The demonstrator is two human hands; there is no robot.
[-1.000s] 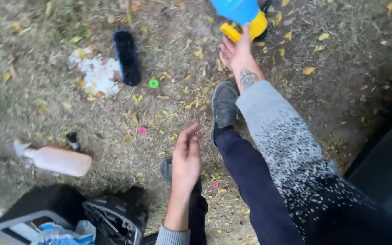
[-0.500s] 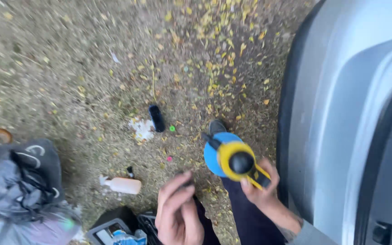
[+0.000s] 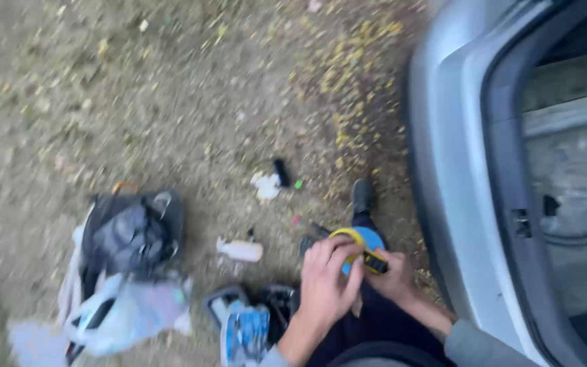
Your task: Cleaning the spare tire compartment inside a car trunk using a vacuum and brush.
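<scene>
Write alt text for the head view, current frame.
Seen from above, a person's two hands, the left hand and the right hand, grip a blue and yellow round tool over their dark trousers, beside a silver car. On the leaf-strewn dirt ground lie a black bag, a white bottle and a black brush.

Two hands are showing at the lower middle of the frame: left hand [image 3: 324, 282] and right hand [image 3: 394, 277], both closing around one blue and yellow round tool [image 3: 361, 246].

One dark shoe [image 3: 362, 197] is standing just above them.

One white bottle [image 3: 240, 250] is lying at lower centre. One black brush [image 3: 280, 172] and one white cloth [image 3: 265, 185] are sitting side by side at centre.

One dark bag [image 3: 130, 234] is lying at lower left, with one pale plastic bag [image 3: 127, 311] below it.

One silver vehicle [image 3: 463, 177] is filling the right side.
</scene>
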